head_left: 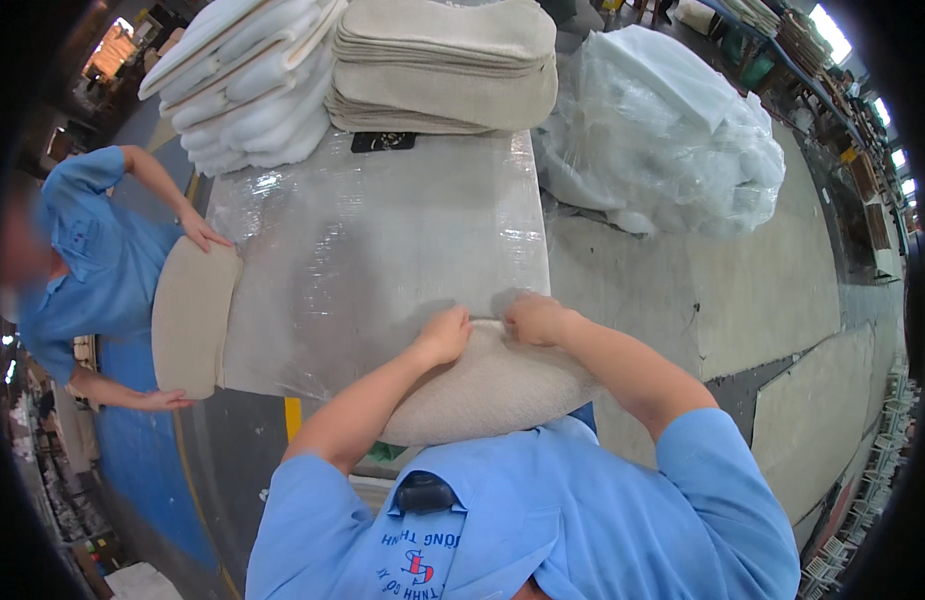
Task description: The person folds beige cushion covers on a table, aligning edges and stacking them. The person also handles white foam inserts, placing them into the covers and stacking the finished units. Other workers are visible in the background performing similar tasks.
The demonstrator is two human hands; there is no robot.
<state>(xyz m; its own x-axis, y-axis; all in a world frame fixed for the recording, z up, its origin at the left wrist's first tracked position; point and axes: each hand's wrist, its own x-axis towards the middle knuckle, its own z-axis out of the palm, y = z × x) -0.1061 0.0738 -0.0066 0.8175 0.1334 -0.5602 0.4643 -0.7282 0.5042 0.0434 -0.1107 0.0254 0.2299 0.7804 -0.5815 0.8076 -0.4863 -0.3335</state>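
- At the far left a co-worker in a blue shirt steadies a beige oval fabric pad [191, 318] at the table's left end, one hand [205, 235] on its top and the other [165, 400] at its bottom. If that pad slides my way across the slick surface, it could nudge the piece I am working.
- The plastic-wrapped grey table [383, 240] looks slippery and wrinkled. I judge my piece could skate on the film or drag it into a fold.
- My left hand [445, 335] pinches the far edge of the large beige rounded fabric pad [488, 390], which lies at the near edge of the table, just in front of my chest. The grip is narrow, fingers curled onto the seam. If it slackens, the edge could spring back.
- My right hand [535, 318] pinches the same edge just beside the left, also closed tight on the fabric. Uneven pull between the two could skew or pucker the edge.
- The pad overhangs the near edge, so it could slip off toward me.
- Behind, stacked white padded pieces [248, 85] and a stack of beige flat pieces [445, 65] lean; to the right sits a clear plastic bag of white material [673, 130]. A bump could topple them.
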